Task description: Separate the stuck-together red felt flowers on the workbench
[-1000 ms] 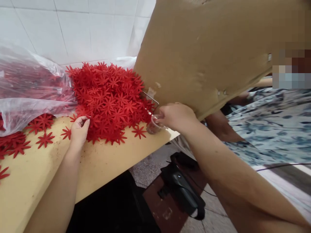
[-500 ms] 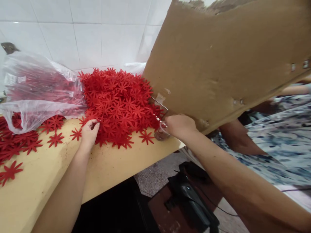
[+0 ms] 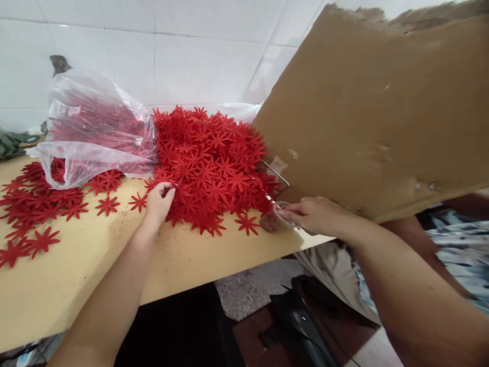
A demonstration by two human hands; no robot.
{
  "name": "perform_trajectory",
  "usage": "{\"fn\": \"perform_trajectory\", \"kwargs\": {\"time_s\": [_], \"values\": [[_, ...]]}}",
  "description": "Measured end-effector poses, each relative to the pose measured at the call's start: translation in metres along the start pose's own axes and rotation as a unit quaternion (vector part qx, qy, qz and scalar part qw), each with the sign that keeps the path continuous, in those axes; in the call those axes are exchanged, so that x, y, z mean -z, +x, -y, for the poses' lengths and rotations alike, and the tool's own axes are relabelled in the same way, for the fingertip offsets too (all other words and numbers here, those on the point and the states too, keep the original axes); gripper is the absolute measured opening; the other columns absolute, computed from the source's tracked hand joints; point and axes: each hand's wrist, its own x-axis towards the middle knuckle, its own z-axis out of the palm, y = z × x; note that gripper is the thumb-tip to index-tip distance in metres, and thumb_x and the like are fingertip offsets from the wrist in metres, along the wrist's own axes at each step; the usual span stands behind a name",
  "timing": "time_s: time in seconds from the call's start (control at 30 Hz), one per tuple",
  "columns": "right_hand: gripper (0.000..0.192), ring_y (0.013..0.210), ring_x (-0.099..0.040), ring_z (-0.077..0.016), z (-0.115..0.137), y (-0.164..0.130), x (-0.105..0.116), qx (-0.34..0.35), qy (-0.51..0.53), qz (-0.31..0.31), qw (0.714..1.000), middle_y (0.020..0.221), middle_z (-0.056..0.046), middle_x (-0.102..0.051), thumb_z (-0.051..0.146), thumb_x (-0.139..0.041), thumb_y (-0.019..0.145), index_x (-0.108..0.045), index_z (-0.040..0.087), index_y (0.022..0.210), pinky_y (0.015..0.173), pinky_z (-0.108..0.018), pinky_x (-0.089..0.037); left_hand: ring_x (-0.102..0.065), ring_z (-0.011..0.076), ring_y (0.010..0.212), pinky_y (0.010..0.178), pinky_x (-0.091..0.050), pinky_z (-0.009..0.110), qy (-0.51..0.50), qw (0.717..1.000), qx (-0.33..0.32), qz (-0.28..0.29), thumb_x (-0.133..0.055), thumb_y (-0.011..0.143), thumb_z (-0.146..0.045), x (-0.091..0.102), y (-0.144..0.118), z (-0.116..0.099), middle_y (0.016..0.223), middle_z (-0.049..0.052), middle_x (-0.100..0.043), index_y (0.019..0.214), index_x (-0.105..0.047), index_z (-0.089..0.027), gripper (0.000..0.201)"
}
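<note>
The left hand [image 3: 159,201] pinches one red flower [image 3: 170,187] at the front edge of the big red pile [image 3: 208,163]. Its fingers are closed tight on that flower. The right hand [image 3: 315,216] holds a small clear cup [image 3: 274,220] by its rim, at the near right corner of the table [image 3: 183,260]. The cup sits just beside the pile, and a thin wire [image 3: 275,172] pokes out of the pile right above it.

The step looks like picking one flower off the pile. The next move probably calls for a gentle pull, so only one flower comes away and the others stay put. The cup hand needs to hold steady near the table edge.

A plastic bag [image 3: 91,132] with more red flowers lies to the left of the pile. Loose flowers [image 3: 42,204] are spread on the table in front of it. A big brown board [image 3: 382,112] leans over the right side.

Compared with a second ago, both hands are at the same spots by the pile. The view has swung left, so more of the bag and loose flowers shows now.
</note>
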Motion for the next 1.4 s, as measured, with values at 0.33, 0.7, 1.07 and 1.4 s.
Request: {"fn": "perform_trajectory", "kwargs": {"time_s": [0.33,0.7,1.07,1.4], "values": [[0.038,0.077,-0.058,-0.0185,0.144,0.023,-0.020,0.076,0.331,-0.095,0.936,0.093,-0.011,-0.061,0.041,-0.056,0.072,-0.061,0.017,0.102,0.070,-0.034,-0.047,-0.053,0.0097,0.070,0.078,-0.042,0.027,-0.027,0.999,-0.002,0.045,-0.055,0.067,-0.017,-0.004,-0.005,0.003,0.074,0.000,-0.059,0.073,-0.057,-0.015,0.007],[0.024,0.053,-0.043,-0.0106,0.195,0.057,-0.052,0.036,0.417,-0.120,0.900,0.058,0.000,-0.054,0.037,-0.047,0.077,-0.057,0.016,0.071,0.055,-0.025,-0.033,-0.053,0.0110,0.083,0.084,-0.041,0.027,-0.087,0.996,0.006,0.026,-0.056,0.071,-0.023,-0.002,-0.011,-0.006,0.089,0.003,-0.060,0.087,-0.058,-0.015,0.018],[0.044,0.047,-0.026,-0.0068,0.196,0.056,-0.050,0.022,0.492,-0.127,0.861,0.047,0.006,-0.027,0.050,-0.045,0.077,-0.030,0.019,0.050,0.047,-0.024,-0.023,-0.052,0.0085,0.073,0.075,-0.042,0.025,-0.120,0.989,0.052,0.072,-0.061,0.069,-0.027,-0.005,-0.015,-0.010,0.079,0.000,-0.058,0.082,-0.054,-0.015,0.019],[0.019,0.084,-0.056,-0.0154,0.203,0.063,-0.061,0.074,0.558,-0.156,0.811,0.090,-0.007,-0.060,0.032,-0.053,0.074,-0.055,0.017,0.086,0.080,-0.032,-0.044,-0.055,0.0110,0.080,0.081,-0.043,0.027,-0.045,0.999,0.013,0.025,-0.055,0.069,-0.013,-0.006,-0.007,0.003,0.085,0.003,-0.059,0.082,-0.053,-0.014,0.013]]}}
